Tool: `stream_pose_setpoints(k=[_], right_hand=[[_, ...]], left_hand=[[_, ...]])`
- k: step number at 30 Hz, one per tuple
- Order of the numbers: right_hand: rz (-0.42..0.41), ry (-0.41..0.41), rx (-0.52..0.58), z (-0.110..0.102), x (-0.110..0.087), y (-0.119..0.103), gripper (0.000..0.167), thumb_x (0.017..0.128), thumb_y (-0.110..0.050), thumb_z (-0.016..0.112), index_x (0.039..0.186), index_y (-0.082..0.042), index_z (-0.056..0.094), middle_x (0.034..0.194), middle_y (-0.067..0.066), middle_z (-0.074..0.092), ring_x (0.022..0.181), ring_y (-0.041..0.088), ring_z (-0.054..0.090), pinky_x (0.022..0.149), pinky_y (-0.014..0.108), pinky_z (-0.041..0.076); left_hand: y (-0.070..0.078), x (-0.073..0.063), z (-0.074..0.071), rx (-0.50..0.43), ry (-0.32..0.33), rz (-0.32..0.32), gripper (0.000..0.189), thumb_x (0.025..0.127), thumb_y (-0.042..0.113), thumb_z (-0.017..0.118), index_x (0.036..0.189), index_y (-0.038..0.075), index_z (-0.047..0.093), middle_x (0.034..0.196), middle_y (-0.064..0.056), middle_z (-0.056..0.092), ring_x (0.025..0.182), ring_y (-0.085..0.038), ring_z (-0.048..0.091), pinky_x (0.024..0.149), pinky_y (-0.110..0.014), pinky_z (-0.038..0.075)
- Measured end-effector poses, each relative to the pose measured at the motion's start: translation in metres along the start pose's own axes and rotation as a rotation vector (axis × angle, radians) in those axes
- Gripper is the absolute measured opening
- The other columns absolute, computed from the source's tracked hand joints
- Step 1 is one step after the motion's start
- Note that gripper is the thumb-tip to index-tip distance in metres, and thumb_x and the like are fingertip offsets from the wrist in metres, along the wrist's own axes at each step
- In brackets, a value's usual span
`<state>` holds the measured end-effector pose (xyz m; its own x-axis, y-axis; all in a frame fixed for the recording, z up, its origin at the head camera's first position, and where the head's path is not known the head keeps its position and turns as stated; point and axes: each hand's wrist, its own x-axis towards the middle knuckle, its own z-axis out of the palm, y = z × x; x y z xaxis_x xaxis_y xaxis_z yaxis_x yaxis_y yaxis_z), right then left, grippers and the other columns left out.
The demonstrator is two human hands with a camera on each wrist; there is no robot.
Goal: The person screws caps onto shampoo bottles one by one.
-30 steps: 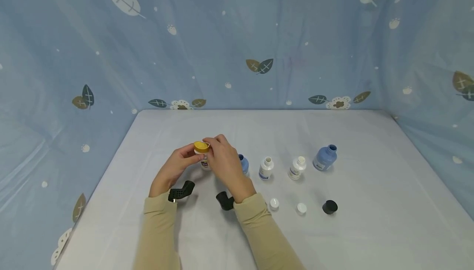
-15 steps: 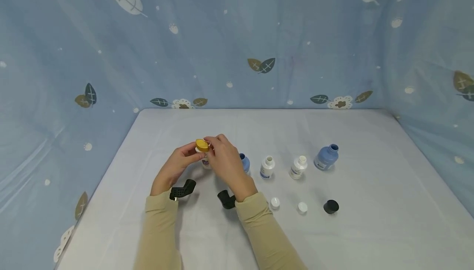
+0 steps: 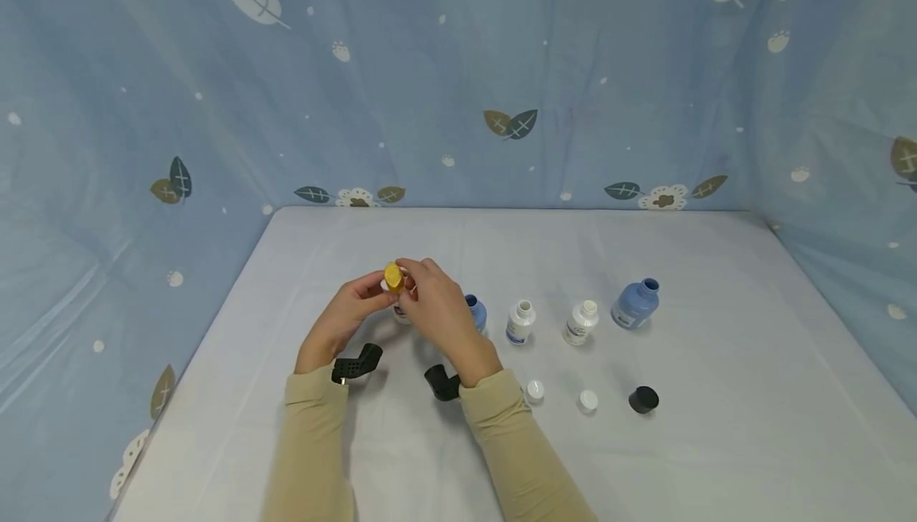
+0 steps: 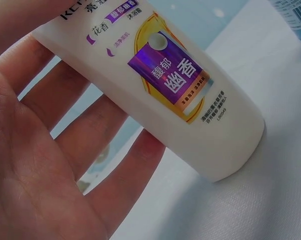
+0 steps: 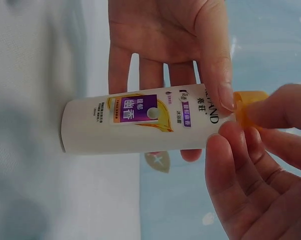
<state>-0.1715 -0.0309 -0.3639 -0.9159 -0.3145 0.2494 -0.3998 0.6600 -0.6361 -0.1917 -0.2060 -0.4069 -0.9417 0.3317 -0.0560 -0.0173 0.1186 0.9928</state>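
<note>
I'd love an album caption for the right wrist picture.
Left hand steadying a printed white bottle, right hand pinching its yellow cap.

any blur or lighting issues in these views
Head view: even light, soft shadows on the table; left wrist: dim, but the white bottle is crisp; right wrist: also dim, the yellow cap softer than the bottle, dark hazy shadows along the left edge.

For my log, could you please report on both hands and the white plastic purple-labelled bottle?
Left hand gripping white bottle. Right hand pinching yellow plastic cap at bottle's top; cap's seating unclear. Nothing visibly in the way.
</note>
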Motion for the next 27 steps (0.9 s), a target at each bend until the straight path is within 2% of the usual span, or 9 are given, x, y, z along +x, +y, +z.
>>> stream_pose_setpoints(k=[4,8,14,20,27], right_hand=[[0.015,-0.002,0.012,-0.001,0.001,0.002,0.047,0.084,-0.018,0.060,0.129,-0.014,0.046,0.088,-0.002,0.048,0.068,0.007,0.045,0.052,0.021,0.040],[0.045,-0.021,0.019,0.002,0.000,0.002,0.048,0.085,-0.023,0.059,0.130,-0.015,0.046,0.092,-0.001,0.048,0.067,0.007,0.045,0.053,0.020,0.039],[0.037,0.030,0.017,0.004,-0.001,0.001,0.042,0.087,-0.027,0.058,0.127,-0.016,0.050,0.101,0.000,0.046,0.070,0.005,0.047,0.055,0.018,0.041],[0.030,0.068,0.026,0.005,-0.002,0.001,0.036,0.088,-0.027,0.057,0.121,-0.015,0.054,0.112,0.002,0.045,0.076,0.004,0.049,0.055,0.017,0.041],[0.010,0.100,0.000,0.004,-0.002,0.002,0.032,0.089,-0.022,0.054,0.119,-0.013,0.056,0.111,0.002,0.049,0.078,0.006,0.051,0.061,0.018,0.043]], left_hand=[[-0.007,0.006,0.000,0.011,0.004,-0.001,0.042,0.086,0.020,0.060,0.126,0.010,0.050,0.105,-0.012,0.055,0.099,-0.027,0.048,0.092,-0.043,0.034],[-0.014,0.006,-0.001,0.044,-0.002,-0.004,0.042,0.086,0.022,0.060,0.125,0.011,0.051,0.114,-0.008,0.054,0.105,-0.022,0.047,0.092,-0.041,0.034],[-0.015,0.006,-0.003,0.053,0.003,0.029,0.043,0.085,0.024,0.061,0.124,0.009,0.051,0.120,-0.009,0.052,0.111,-0.022,0.046,0.093,-0.042,0.034],[-0.013,0.005,-0.003,0.049,-0.003,0.009,0.043,0.087,0.023,0.059,0.126,0.006,0.049,0.122,-0.010,0.051,0.111,-0.023,0.046,0.094,-0.045,0.033],[-0.013,0.005,-0.002,0.046,-0.009,0.005,0.043,0.087,0.027,0.059,0.125,0.008,0.050,0.120,-0.008,0.052,0.110,-0.022,0.046,0.095,-0.044,0.032]])
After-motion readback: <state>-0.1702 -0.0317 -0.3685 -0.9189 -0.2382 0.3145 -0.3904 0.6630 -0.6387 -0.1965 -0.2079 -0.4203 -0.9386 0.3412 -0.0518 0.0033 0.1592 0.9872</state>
